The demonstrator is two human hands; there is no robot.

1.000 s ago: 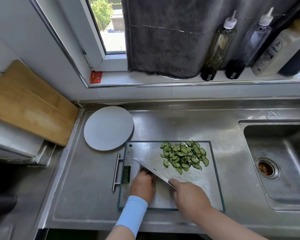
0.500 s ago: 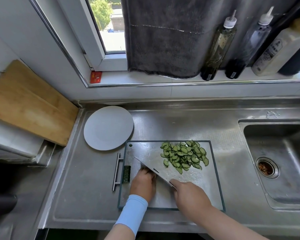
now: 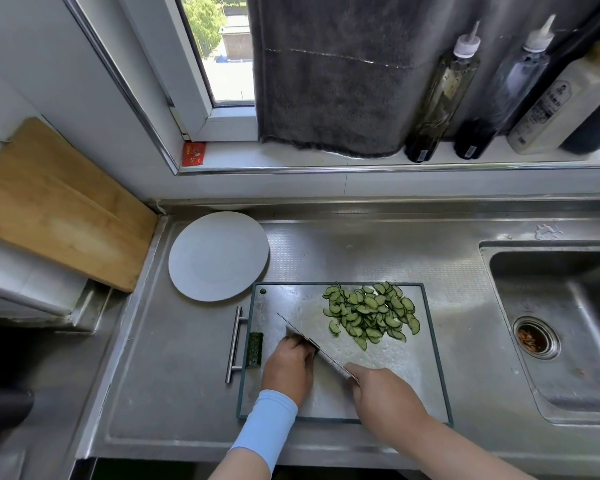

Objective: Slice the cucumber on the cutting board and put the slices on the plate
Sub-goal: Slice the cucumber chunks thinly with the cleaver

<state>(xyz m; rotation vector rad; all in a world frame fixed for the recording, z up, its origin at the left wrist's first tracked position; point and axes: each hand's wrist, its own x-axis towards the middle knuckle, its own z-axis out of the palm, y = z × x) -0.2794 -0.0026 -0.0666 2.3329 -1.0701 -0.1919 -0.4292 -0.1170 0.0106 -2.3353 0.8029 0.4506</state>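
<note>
— Where's the board (image 3: 413,375)?
— On the counter (image 3: 361,251), near side, left of the sink (image 3: 551,341). The plate (image 3: 219,256) sits at its far-left corner.
— The slices (image 3: 371,313)?
— Far right of the board. The knife (image 3: 305,339) crosses the middle. The left hand (image 3: 288,367) holds the cucumber (image 3: 311,347) left of it, and the right hand (image 3: 385,393) is at its near end.

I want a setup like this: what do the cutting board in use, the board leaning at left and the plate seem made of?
The cutting board looks like brushed steel in a dark green frame: grey sheen, fine scratches. The leaning board looks like bamboo or wood: matte, tan grain. The plate is matte white, perhaps ceramic or melamine.
</note>
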